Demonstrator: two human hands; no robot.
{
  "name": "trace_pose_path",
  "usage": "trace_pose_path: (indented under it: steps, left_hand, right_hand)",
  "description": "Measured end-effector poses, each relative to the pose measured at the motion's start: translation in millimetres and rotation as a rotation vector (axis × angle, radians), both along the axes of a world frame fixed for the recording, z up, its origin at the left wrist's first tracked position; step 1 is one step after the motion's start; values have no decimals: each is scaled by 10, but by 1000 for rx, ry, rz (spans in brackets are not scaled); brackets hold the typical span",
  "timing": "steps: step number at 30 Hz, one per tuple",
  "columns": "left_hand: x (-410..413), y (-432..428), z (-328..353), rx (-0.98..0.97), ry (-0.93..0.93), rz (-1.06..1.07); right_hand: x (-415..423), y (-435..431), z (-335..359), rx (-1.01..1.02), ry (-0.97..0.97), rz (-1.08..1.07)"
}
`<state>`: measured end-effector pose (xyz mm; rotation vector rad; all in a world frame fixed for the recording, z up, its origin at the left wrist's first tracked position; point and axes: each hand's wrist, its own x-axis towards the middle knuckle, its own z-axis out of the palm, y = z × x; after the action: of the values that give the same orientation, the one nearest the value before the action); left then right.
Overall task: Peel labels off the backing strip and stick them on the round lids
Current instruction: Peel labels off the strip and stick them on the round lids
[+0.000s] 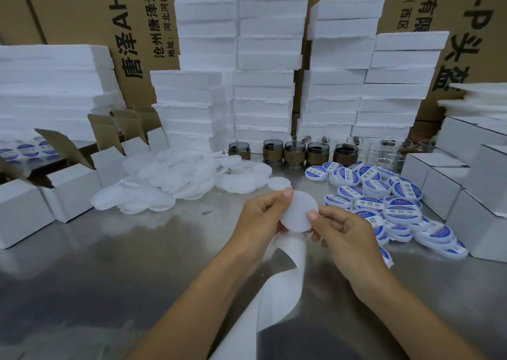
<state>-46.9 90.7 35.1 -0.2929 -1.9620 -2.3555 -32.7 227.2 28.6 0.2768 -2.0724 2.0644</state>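
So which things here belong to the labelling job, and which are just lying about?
Job: round lid pinched between left grip and right grip; backing strip hanging below; plain lids pile; labelled lids pile.
Lying about: foam block stacks; glass jars; white cartons; brown cardboard boxes.

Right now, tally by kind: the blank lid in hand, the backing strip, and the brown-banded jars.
Blank round lid: 1
Backing strip: 1
Brown-banded jars: 5
Total: 7
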Motion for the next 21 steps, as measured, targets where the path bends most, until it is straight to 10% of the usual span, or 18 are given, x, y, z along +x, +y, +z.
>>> trace_pose_path:
  steps: [21]
  left_hand:
    - [-191, -121, -43, 387, -175, 168]
  right_hand:
    - [-280, 131, -51, 87, -112, -146]
